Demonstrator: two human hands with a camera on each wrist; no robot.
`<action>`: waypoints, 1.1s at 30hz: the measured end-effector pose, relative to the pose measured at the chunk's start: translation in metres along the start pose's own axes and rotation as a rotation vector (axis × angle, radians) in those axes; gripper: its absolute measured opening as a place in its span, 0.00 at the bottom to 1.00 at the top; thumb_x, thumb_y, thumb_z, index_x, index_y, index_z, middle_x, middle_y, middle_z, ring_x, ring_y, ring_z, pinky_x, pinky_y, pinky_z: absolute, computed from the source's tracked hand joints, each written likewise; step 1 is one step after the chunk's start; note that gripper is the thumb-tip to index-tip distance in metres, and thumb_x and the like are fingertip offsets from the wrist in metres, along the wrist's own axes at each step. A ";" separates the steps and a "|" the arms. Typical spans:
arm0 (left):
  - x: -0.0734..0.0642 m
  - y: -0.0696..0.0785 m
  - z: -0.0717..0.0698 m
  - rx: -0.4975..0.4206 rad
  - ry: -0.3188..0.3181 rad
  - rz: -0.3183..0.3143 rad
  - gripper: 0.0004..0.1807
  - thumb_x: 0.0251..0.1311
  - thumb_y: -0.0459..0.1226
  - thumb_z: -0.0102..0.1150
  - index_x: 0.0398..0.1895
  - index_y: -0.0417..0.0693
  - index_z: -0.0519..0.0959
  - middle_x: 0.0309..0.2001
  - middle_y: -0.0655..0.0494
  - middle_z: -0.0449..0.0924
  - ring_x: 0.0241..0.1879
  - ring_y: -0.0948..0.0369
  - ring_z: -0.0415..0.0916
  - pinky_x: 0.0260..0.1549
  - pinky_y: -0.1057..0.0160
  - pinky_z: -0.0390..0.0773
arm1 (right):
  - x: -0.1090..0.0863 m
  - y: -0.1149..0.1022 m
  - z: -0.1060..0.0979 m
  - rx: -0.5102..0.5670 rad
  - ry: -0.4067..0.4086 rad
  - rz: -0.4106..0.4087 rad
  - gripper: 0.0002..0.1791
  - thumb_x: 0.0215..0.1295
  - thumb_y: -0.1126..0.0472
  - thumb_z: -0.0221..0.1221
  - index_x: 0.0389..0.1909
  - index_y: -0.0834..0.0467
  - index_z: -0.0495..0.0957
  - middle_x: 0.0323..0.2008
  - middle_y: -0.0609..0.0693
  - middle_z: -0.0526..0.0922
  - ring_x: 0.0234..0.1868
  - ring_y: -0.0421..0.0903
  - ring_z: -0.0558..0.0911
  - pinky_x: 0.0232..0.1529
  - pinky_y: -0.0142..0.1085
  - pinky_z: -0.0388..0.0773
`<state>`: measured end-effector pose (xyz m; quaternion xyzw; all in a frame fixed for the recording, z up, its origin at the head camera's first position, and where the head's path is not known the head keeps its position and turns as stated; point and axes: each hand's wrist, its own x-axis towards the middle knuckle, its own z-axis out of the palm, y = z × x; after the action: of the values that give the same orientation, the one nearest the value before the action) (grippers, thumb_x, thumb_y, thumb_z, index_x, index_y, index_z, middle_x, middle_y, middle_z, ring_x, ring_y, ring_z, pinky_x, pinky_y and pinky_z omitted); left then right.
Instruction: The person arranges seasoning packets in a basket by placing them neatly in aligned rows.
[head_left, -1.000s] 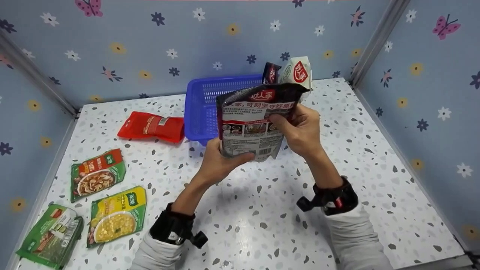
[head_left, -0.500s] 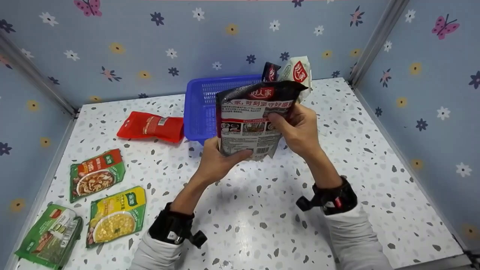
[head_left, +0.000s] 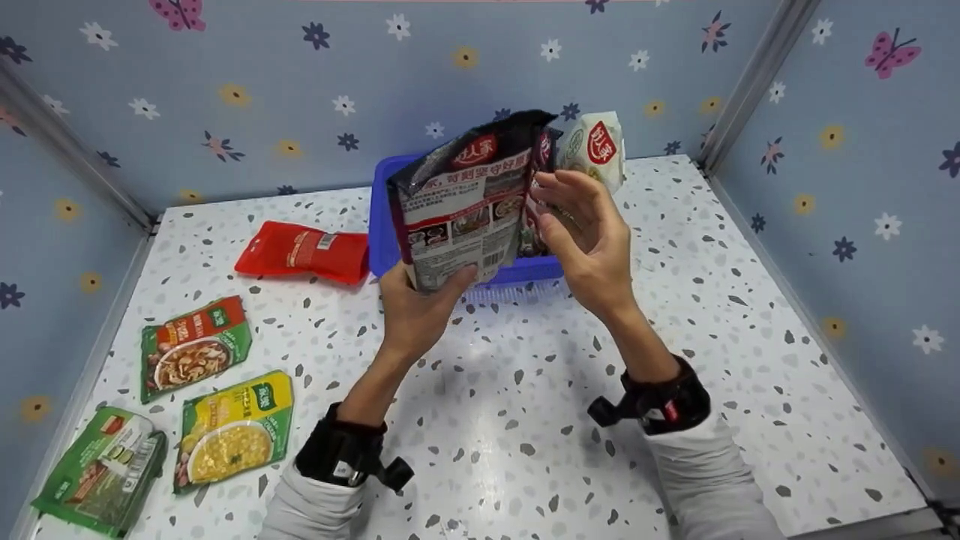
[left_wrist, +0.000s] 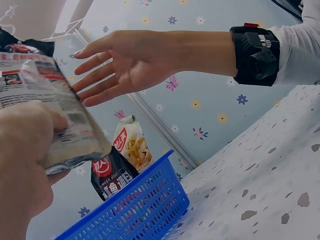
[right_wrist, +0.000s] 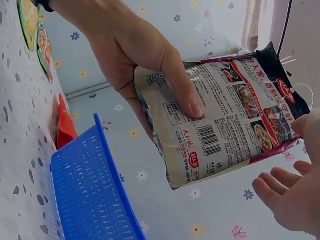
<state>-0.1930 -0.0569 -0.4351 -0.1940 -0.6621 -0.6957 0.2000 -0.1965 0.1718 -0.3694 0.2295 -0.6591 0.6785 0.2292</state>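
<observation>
My left hand grips a black-topped seasoning bag by its lower left corner, thumb across the printed back. The bag is held up over the blue basket, leaning to the left. Beside its right edge is my right hand, fingers spread and holding nothing. In the left wrist view the right hand's palm faces the bag, fingertips close to its edge. A dark packet and a pale packet with a red logo stand in the basket. The held bag hides much of the basket's inside.
A red packet lies against the basket's left side. Further left on the speckled table are an orange-and-green packet, a yellow packet and a green packet. Flower-patterned walls close in the back and sides.
The bag has moved left and up, away from the right hand, and tilted. My right hand has let go of its right edge and spread its fingers; the left hand keeps its grip.
</observation>
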 end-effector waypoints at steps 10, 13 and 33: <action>0.001 -0.005 0.002 0.106 0.230 0.006 0.27 0.70 0.31 0.77 0.69 0.34 0.82 0.64 0.39 0.91 0.64 0.45 0.92 0.66 0.48 0.91 | -0.011 -0.009 0.030 -0.054 -0.105 -0.013 0.37 0.77 0.72 0.63 0.82 0.73 0.63 0.83 0.67 0.70 0.86 0.62 0.70 0.90 0.51 0.66; -0.001 -0.008 0.003 0.213 0.268 0.039 0.26 0.70 0.32 0.76 0.68 0.33 0.83 0.62 0.39 0.92 0.61 0.46 0.93 0.64 0.45 0.92 | -0.015 -0.012 0.040 -0.059 -0.126 0.007 0.40 0.77 0.69 0.63 0.85 0.72 0.60 0.85 0.67 0.67 0.89 0.61 0.67 0.92 0.48 0.63; -0.006 -0.031 0.015 0.759 0.373 0.571 0.23 0.74 0.23 0.64 0.71 0.31 0.82 0.71 0.35 0.86 0.75 0.39 0.82 0.85 0.45 0.72 | -0.032 -0.016 0.071 0.128 -0.080 0.250 0.41 0.73 0.64 0.66 0.82 0.70 0.64 0.75 0.68 0.78 0.77 0.56 0.82 0.79 0.40 0.81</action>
<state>-0.2042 -0.0403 -0.4638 -0.1532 -0.7418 -0.3465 0.5533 -0.1606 0.1008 -0.3741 0.1867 -0.6467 0.7326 0.1014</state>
